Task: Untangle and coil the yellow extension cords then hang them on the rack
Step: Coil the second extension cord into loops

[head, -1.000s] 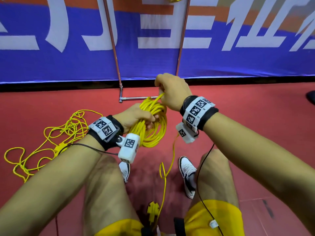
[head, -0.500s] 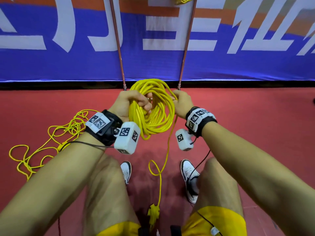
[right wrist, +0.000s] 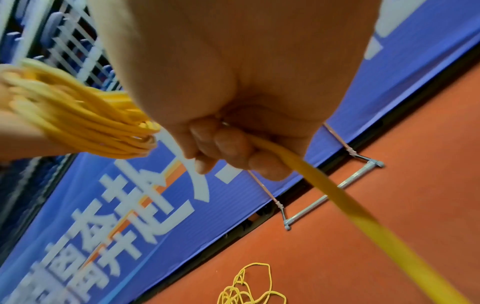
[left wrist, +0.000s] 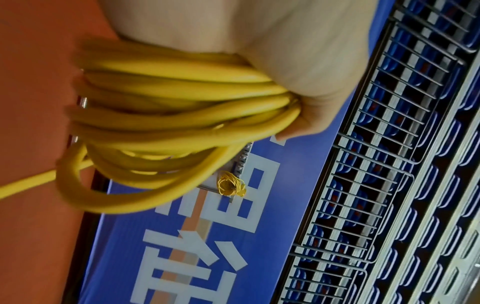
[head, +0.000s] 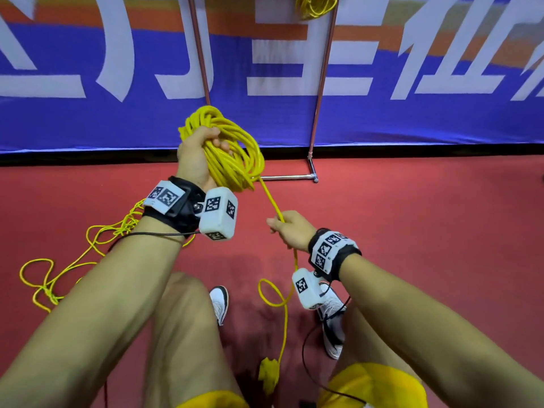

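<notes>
Nearest the camera, in the head view, a yellow plug (head: 268,375) lies on the red floor (head: 426,219) between the person's knees, at about 6 o'clock. From it the loose tail (head: 284,316) of the cord rises past a small loop and runs up into the right hand (head: 290,231), just right of centre. That hand is closed around the strand, fingers (right wrist: 228,148) curled over it in the right wrist view, with the cord leaving the fist toward 5 o'clock.

From the right hand the strand climbs toward 11 o'clock to the coiled cord (head: 232,151), a thick bundle of loops held up in front of the body. The left hand (head: 197,156) grips this bundle, fingers wrapped around many turns at once; the left wrist view shows the loops (left wrist: 176,115) packed under the palm and fingertips.

At 9 o'clock a second, tangled cord (head: 73,260) sprawls on the floor, well apart from the hands.

Farther off, at 1 o'clock, the rack (head: 319,113) stands on its metal foot bar against the blue banner (head: 412,122). Another coil (head: 316,5), already hung, shows at 12 o'clock on the rack's upper part; its hook is out of view.
</notes>
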Demonstrator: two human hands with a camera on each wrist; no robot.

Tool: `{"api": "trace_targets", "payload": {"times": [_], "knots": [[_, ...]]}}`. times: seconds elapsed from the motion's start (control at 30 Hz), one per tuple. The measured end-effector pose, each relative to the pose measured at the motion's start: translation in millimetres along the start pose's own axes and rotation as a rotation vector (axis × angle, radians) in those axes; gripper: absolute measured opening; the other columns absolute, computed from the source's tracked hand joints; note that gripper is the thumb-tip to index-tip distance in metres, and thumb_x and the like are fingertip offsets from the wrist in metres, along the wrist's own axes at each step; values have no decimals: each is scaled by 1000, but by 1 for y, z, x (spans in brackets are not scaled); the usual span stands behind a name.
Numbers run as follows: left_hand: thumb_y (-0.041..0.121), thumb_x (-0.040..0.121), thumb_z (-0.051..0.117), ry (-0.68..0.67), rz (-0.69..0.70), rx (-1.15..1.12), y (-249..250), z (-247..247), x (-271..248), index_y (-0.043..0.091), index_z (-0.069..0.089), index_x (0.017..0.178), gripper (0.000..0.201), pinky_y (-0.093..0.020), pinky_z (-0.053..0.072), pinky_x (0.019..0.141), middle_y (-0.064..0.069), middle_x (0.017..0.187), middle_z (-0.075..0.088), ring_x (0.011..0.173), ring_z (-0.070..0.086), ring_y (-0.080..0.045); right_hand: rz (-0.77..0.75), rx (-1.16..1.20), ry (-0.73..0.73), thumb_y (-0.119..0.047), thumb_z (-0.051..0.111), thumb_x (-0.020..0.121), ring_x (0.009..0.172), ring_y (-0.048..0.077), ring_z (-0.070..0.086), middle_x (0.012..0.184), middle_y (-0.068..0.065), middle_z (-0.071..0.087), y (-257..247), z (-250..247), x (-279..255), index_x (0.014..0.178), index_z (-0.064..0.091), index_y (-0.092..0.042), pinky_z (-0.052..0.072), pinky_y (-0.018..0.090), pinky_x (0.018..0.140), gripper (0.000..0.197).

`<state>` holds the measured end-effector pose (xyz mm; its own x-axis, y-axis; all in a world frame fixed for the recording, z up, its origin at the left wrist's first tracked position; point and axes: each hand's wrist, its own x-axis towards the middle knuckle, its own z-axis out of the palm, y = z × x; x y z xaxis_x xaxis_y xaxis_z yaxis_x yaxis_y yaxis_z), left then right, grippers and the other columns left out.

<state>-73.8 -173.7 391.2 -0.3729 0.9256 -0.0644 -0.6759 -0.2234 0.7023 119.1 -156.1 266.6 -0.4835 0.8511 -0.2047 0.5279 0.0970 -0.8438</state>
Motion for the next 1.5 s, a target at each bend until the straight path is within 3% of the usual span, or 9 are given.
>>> {"api": "trace_targets", "payload": {"times": [0.3, 0.47, 0.63, 0.83, 1.0, 1.13, 1.23, 1.33, 1.5], "knots": [[-1, 75, 78, 309, 193, 31, -17, -11, 9, 16, 51, 73, 31, -39, 52, 67, -8, 69, 50, 60, 55, -21, -214, -378, -141, -22, 46, 101, 74, 28, 56, 84, 8, 60, -38, 5, -17, 113, 42, -13, 41, 33, 70, 16], [5, 71, 79, 320, 398, 253, -25, -8, 10, 21, 41, 64, 42, -26, 43, 54, 2, 61, 37, 53, 40, -13, -94, -143, -195, -11, 57, 90, 49, 26, 57, 63, 10, 55, -39, 14, -19, 86, 46, -18, 54, 37, 52, 14], [21, 65, 83, 289, 502, 500, -26, -15, 13, 27, 31, 52, 53, -30, 36, 53, 14, 52, 33, 54, 31, -14, -14, -150, -249, -16, 60, 92, 63, 22, 68, 62, 4, 65, -23, 10, -19, 79, 51, -19, 58, 44, 79, 15], [18, 69, 84, 304, 652, 699, -24, -17, 12, 27, 29, 59, 56, -23, 35, 52, 18, 49, 36, 48, 32, -5, 36, -188, -265, -29, 53, 98, 63, 21, 61, 66, 5, 65, -24, 5, -21, 80, 47, -21, 50, 35, 63, 21], [22, 72, 82, 242, 743, 993, -26, -22, 8, 27, 26, 61, 57, -20, 28, 51, 11, 56, 33, 49, 27, -8, -223, -426, -61, -26, 52, 98, 69, 23, 54, 72, -1, 60, -37, -1, -25, 93, 57, -21, 38, 29, 69, 8], [29, 72, 81, 235, 600, 1267, -21, -27, 2, 23, 33, 60, 50, -29, 33, 56, 6, 57, 42, 49, 39, -16, -357, -519, -27, -26, 54, 94, 74, 27, 57, 75, 0, 66, -48, -2, -29, 99, 63, -23, 45, 32, 74, 11], [36, 66, 77, 52, 481, 1648, -21, -30, -6, 11, 55, 85, 38, -40, 51, 67, -14, 81, 66, 78, 63, -40, -368, -629, -31, -34, 53, 90, 84, 37, 61, 81, 6, 67, -61, -4, -33, 95, 62, -25, 50, 38, 75, 13], [29, 70, 77, -188, 488, 1931, -25, -30, -19, 8, 56, 105, 46, -42, 46, 72, -22, 96, 69, 94, 62, -46, -379, -799, -9, -35, 53, 87, 89, 41, 62, 92, 15, 67, -72, -12, -35, 95, 61, -24, 49, 40, 71, 17], [31, 69, 76, -267, 457, 1981, -28, -32, -26, 17, 43, 88, 40, -36, 36, 65, -17, 88, 66, 87, 61, -46, -300, -894, 80, -31, 56, 85, 87, 40, 62, 92, 14, 65, -70, -39, -34, 83, 52, -23, 47, 38, 67, 9]]}}
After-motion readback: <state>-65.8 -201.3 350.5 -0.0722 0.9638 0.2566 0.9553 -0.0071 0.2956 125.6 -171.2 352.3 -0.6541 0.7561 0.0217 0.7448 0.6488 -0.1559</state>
